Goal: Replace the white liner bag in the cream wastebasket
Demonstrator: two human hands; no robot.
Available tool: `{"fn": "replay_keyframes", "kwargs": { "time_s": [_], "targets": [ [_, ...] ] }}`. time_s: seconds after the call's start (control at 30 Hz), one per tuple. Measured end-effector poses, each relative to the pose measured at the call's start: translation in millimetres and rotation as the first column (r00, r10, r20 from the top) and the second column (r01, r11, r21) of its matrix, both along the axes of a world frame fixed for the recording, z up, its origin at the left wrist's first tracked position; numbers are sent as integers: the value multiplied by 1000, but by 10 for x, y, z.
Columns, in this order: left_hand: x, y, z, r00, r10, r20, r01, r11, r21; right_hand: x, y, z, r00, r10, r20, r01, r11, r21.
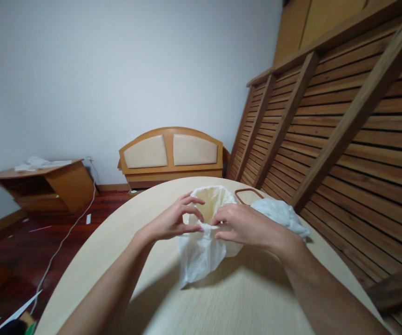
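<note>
A thin white plastic bag point(201, 260) lines an open container with a pale yellowish inside point(207, 204), and its loose part hangs over the near rim. At the left of that rim, my left hand point(178, 216) pinches the bag's edge between thumb and fingers. My right hand point(239, 223) is at the right of the near rim, its fingers closed on the bag's edge. Behind my right hand lies a crumpled whitish plastic bag point(281, 215), with a brown rounded frame point(248, 190) beside it.
The round pale table point(117, 232) bears these things. A slatted wooden panel point(326, 139) leans along the right. Beyond the table stands a headboard point(169, 174). At the left are a low wooden desk point(61, 186) with papers point(36, 163) and a cable point(66, 235) on the floor.
</note>
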State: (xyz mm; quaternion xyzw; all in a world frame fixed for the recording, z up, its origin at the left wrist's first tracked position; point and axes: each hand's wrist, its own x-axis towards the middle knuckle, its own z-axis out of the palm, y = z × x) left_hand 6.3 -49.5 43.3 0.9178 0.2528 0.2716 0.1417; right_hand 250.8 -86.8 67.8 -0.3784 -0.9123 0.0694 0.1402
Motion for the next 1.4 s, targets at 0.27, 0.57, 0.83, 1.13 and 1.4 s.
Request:
{"fn": "replay_keyframes", "kwargs": {
  "time_s": [0.27,0.57,0.83,1.13,1.4],
  "targets": [
    [16,-11,-1,1000,9,-8,-9,1000,-2,297,60,155,843,-524,-123,533,844,59],
    [27,2,-35,1000,11,20,-11,1000,-2,172,154,-41,852,-521,-54,520,854,-27],
    [-30,137,-160,926,221,307,-140,954,-264,170,209,-91,844,-528,-94,531,847,5],
    [116,311,-311,770,500,398,-264,816,-514,121,145,-61,868,-483,-111,482,875,-43],
    [174,212,-244,798,468,379,-256,833,-490,148,26,102,771,-634,-62,636,772,0]
  ]
}}
